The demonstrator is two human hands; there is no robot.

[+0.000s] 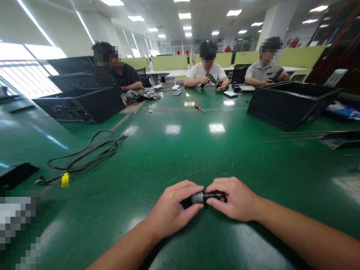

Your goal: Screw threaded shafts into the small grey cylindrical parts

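one small grey-and-black cylindrical part point(198, 198) is at the near middle of the green tabletop point(168, 157): your left hand point(173, 204) pinches its grey end, your right hand point(236, 199) pinches its dark ridged shaft; looped black cable point(84, 167) lies to your left, an orange screwdriver point(198, 106) farther ahead

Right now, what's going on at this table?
A person's left hand and right hand hold a small grey-and-black cylindrical piece between them, low over the green table. The left fingers grip its grey part, the right ones its dark, ribbed end; whether it is being joined or parted, I cannot tell. An orange screwdriver lies farther ahead. Beyond it, a co-worker holds a drill-like tool.
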